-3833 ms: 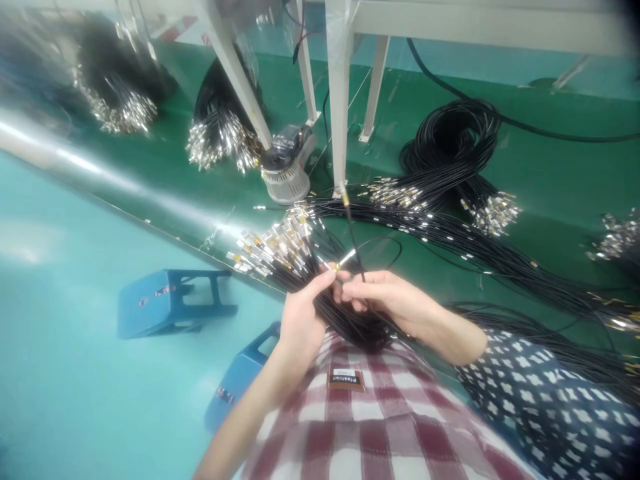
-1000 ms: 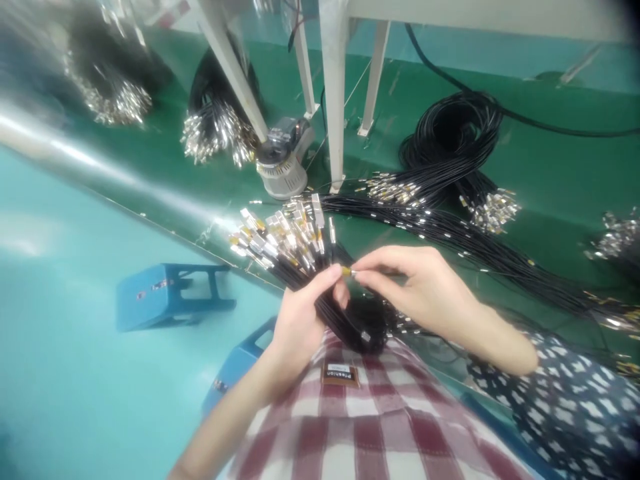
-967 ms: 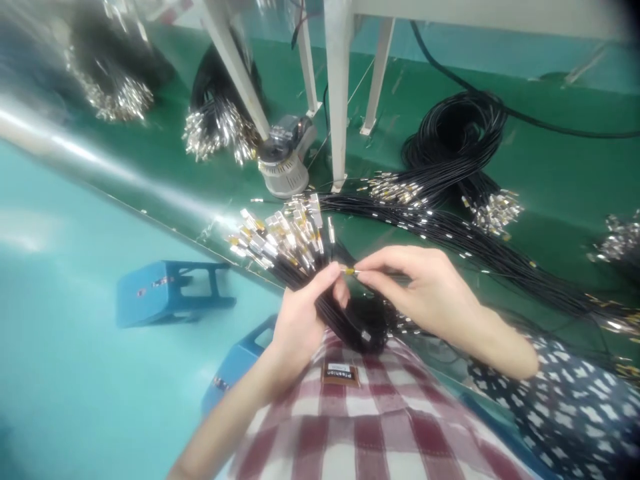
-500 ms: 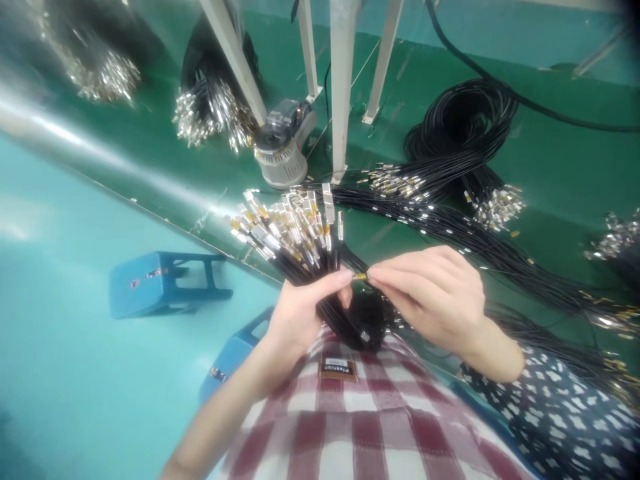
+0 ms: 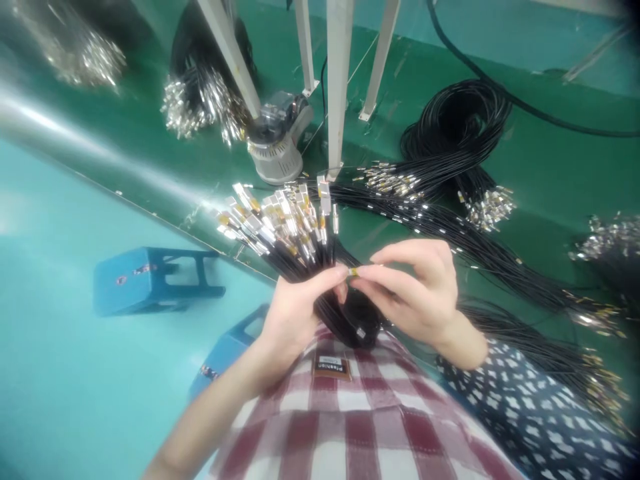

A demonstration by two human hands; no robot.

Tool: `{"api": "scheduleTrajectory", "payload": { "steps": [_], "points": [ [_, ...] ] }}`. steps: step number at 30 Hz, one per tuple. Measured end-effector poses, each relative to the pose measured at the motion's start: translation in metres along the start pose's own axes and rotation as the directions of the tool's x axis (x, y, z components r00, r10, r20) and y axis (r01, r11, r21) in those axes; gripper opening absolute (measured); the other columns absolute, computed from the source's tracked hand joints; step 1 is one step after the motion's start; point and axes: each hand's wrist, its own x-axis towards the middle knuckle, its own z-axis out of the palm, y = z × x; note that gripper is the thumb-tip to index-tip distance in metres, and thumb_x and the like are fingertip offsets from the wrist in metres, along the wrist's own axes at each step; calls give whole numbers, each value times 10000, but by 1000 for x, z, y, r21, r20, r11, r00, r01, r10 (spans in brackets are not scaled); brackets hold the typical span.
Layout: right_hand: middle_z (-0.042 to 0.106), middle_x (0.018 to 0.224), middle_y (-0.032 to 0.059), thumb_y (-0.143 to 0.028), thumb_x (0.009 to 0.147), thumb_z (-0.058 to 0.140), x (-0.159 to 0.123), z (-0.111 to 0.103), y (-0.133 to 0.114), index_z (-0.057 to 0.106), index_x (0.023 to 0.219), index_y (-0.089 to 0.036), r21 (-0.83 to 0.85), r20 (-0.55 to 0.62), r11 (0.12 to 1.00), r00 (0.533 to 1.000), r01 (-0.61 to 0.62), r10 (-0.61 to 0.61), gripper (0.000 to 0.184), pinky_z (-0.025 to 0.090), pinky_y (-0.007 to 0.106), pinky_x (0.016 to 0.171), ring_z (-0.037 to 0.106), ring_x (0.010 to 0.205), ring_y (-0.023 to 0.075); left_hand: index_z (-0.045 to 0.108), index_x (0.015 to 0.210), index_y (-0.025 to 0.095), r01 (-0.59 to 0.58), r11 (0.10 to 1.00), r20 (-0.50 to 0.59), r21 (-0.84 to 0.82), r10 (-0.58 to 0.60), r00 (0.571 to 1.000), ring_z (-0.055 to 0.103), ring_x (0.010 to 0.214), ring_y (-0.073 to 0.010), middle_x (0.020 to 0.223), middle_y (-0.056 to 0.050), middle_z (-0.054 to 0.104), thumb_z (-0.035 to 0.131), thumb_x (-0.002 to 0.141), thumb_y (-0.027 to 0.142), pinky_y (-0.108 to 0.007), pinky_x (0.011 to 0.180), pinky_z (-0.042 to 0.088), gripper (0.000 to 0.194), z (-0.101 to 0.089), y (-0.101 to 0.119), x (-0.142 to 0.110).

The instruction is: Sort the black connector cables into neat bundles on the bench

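My left hand (image 5: 295, 303) is closed round a thick bundle of black cables (image 5: 300, 267), whose silver and yellow connector ends (image 5: 285, 217) fan out above it. Between the left thumb and forefinger sits a small yellow-and-silver cable end (image 5: 353, 272), standing apart from the fan. My right hand (image 5: 413, 287) meets it there, its thumb and finger pinching the other side of that piece. The bundle's lower part loops down against the checked apron (image 5: 360, 427).
On the green surface lie a coil of black cable (image 5: 460, 120), a long cable bundle (image 5: 450, 230) and more bundles at the upper left (image 5: 203, 100). A grey-white machine (image 5: 275, 140) stands by white legs (image 5: 337, 87). Blue stools (image 5: 125, 280) are on the floor.
My right hand has shifted left, closer to the left thumb, with its fingers spread a little differently. The left hand still holds the bundle. The whole view has shifted slightly.
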Motion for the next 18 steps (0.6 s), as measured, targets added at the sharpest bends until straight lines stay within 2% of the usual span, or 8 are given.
{"api": "scheduleTrajectory", "payload": {
  "steps": [4,10,15,18],
  "points": [
    [669,839,5,-152,821,695,3,5,2,686,873,-249,17,-29,999,998,51,-51,110,423,334,717,598,766,159,598,601,135,0,1000,20,-9,0,1000,500,580,-106,586,6,523,688,780,199,-243,583,432,210,0,0,0],
    [686,822,-8,-194,931,567,-3,5,4,656,877,-246,-24,22,995,995,94,-93,117,378,337,728,614,783,144,586,581,132,-1,1000,35,-29,2,999,502,575,-101,575,7,527,681,786,182,-240,591,430,231,2,1,-1],
    [694,837,-9,-209,944,546,-4,0,5,648,913,-258,-40,74,985,984,166,-163,118,346,357,726,618,783,152,593,587,132,-29,999,28,18,29,999,512,566,-93,571,10,544,690,779,174,-226,585,435,219,4,1,-3],
    [701,830,-10,-215,945,539,-1,-3,4,641,891,-250,-8,96,986,982,166,-164,121,338,370,718,624,759,158,596,585,133,-59,997,16,57,59,998,513,557,-91,567,11,549,695,776,172,-221,571,439,218,6,0,-5]
  ]
}}
